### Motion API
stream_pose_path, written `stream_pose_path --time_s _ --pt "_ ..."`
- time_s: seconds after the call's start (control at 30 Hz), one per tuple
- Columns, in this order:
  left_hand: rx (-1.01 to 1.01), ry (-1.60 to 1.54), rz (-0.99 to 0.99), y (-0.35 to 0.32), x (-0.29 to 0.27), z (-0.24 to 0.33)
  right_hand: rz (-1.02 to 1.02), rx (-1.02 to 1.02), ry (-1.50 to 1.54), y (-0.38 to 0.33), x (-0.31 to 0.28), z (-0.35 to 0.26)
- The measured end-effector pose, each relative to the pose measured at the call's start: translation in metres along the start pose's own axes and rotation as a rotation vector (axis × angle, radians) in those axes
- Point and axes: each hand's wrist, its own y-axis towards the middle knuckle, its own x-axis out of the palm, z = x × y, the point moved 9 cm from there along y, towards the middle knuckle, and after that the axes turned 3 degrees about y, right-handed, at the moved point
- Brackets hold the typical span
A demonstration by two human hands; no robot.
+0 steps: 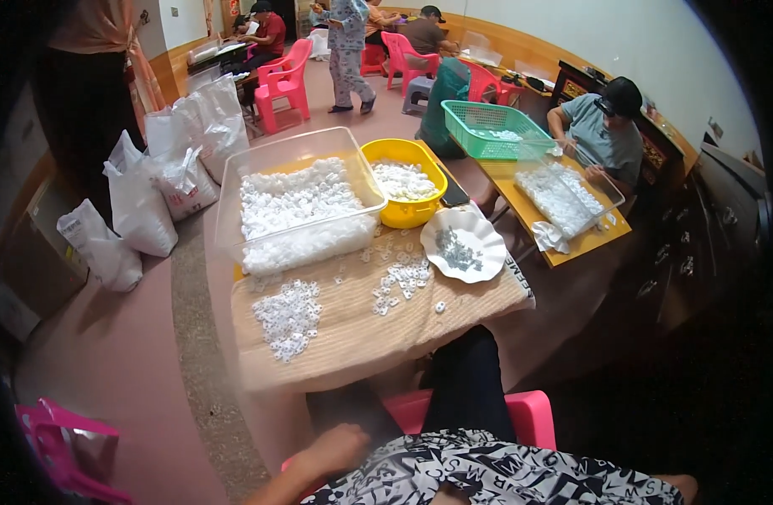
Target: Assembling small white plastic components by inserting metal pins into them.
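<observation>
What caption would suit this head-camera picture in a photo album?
Seated person, left hand resting near the knee, faces a cloth-covered table with piles of small white parts, a clear tub and a yellow basin.

A low table (361, 337) covered with a tan woven cloth carries a clear plastic tub (294, 198) of small white parts; a yellow basin (403, 181); a white scalloped plate (466, 244); two loose heaps of white pieces (290, 318) lie on the cloth.

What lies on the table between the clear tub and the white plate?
In the head view, the yellow bowl of white pieces sits between the clear tub and the white plate, with loose white pieces scattered just below it.
</observation>
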Motion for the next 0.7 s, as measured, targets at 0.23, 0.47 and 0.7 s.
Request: stream_pose_path --time_s 0.23,0.47,0.7 --pt "-0.058 0.000 0.089 -0.006 -0.002 -0.013 0.087 0.089 0.042 0.001 0.002 0.008" --pt "-0.081 -0.024 0.106 -0.005 -0.001 -0.013 0.189 0.152 0.134 -0.005 0.011 0.023" --pt "-0.093 0.046 -0.033 -0.009 0.011 -0.009 0.276 0.198 0.239 -0.005 0.016 0.034"
